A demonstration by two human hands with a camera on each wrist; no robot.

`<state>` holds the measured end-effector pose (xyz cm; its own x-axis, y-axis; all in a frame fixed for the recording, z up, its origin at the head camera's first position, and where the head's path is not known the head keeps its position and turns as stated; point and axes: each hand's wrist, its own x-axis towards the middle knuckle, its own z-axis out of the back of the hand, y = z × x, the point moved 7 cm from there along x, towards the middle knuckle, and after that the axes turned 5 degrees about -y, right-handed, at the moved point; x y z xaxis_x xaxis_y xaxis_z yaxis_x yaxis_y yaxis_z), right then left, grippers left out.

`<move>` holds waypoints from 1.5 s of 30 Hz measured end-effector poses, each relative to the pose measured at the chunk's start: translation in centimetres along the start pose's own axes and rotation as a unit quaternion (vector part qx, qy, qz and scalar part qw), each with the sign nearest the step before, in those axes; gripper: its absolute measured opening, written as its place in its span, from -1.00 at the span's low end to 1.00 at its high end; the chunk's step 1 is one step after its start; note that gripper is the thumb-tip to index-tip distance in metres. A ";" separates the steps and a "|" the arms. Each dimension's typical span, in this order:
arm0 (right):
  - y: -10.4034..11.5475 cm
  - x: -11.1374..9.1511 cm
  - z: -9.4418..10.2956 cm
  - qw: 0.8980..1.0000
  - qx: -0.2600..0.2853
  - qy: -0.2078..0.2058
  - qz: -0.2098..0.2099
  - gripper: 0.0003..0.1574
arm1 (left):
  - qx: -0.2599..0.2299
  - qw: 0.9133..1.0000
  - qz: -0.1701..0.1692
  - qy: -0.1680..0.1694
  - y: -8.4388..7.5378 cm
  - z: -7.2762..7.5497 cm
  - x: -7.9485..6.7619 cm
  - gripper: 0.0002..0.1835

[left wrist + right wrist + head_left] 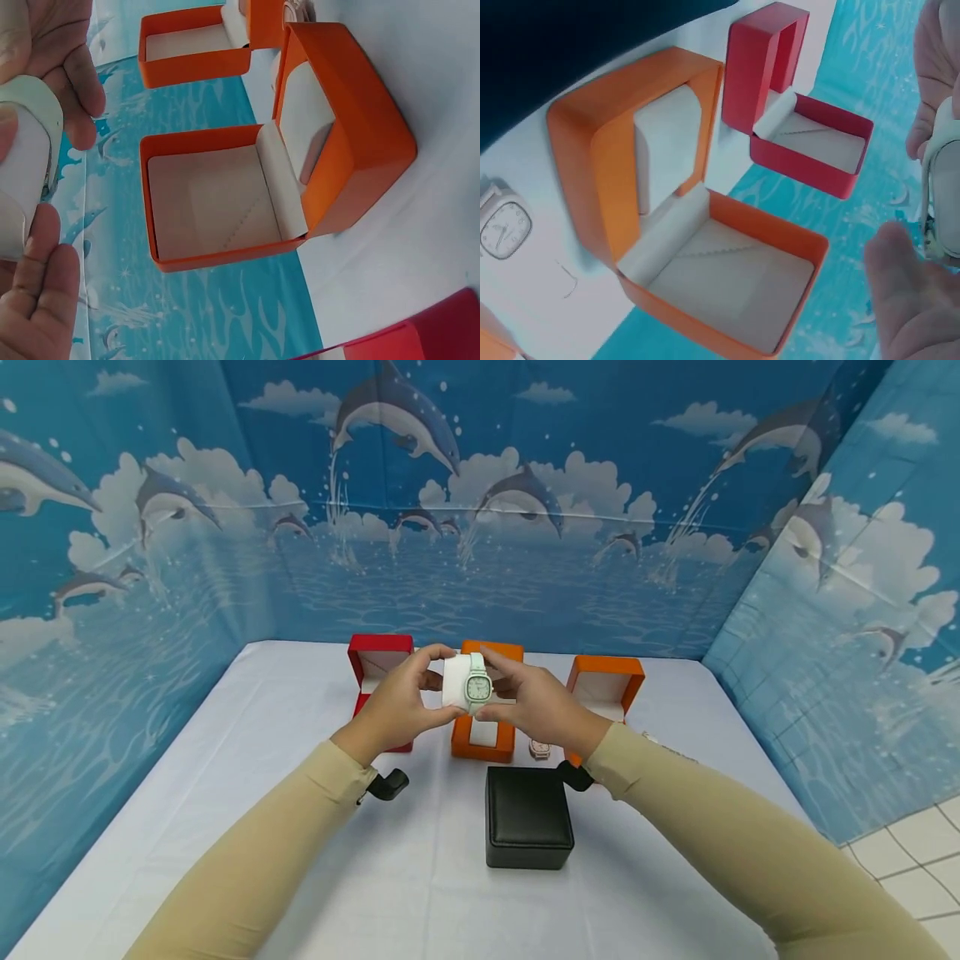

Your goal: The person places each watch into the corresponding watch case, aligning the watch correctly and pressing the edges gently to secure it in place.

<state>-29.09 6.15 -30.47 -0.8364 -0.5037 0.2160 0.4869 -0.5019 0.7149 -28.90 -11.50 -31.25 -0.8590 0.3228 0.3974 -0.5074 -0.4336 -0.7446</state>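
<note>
Above the middle orange box, both hands hold up a white watch cushion [454,681] with a pale green wristwatch [478,687] around it, its dial towards the head camera. My left hand [396,703] grips the cushion's left end between thumb and fingers. From the right, my right hand [534,695] pinches the watch at its strap, thumb low and fingers high. The left wrist view shows the cushion [22,172] from behind with the pale strap [46,109] curving over it. Only part of the watch [946,199] shows at the right wrist view's edge.
Behind the hands stand an open red box [381,645], the open middle orange box [483,752] with a white cushion inside, and another open orange box [636,675]. A second watch [540,749] lies between the orange boxes. Nearer is a closed black box [528,818].
</note>
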 end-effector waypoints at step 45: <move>-0.1 0.2 -1.3 0.999 0.019 0.026 0.007 0.19 | -0.008 0.995 0.030 0.091 0.7 -0.8 -0.3 -0.15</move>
<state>-28.99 5.19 -31.40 -0.8147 -0.5469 0.1926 0.4882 -0.4679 0.7367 -28.93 -11.22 -32.30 -0.8607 0.4443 0.2485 -0.4523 -0.4434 -0.7739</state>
